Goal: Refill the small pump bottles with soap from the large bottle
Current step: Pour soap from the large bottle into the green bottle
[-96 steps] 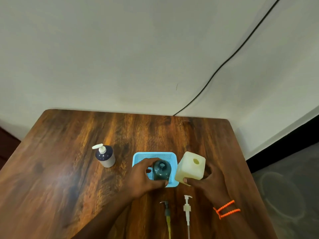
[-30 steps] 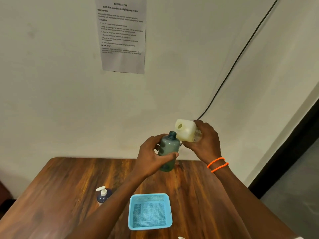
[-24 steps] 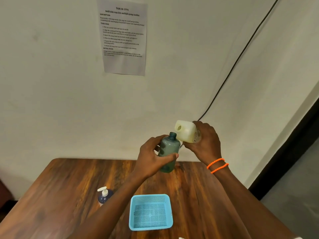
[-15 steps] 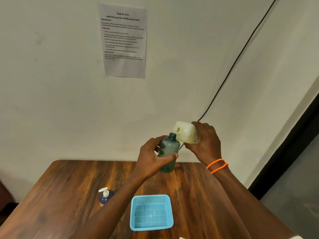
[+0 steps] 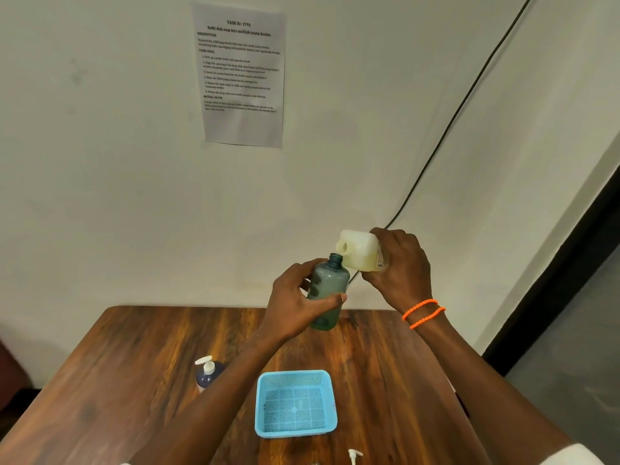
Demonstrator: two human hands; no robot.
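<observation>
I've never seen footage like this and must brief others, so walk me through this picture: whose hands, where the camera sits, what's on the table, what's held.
There is no machine here. A person wears one wide-angle camera on the head, so you look forward and down along their own arms.

The left hand holds a small grey-green translucent plastic bottle upright in mid-air, its neck open with no pump fitted. The right hand, with orange bead bracelets on its wrist, holds a large cream plastic bottle tipped sideways, its opening just above the small bottle's neck. No stream of soap can be made out.

Below, on the brown wooden table, stand a light blue mesh plastic basket and a dark blue pump bottle with a white pump. A loose white pump head shows at the bottom edge. A printed paper sheet hangs on the wall.
</observation>
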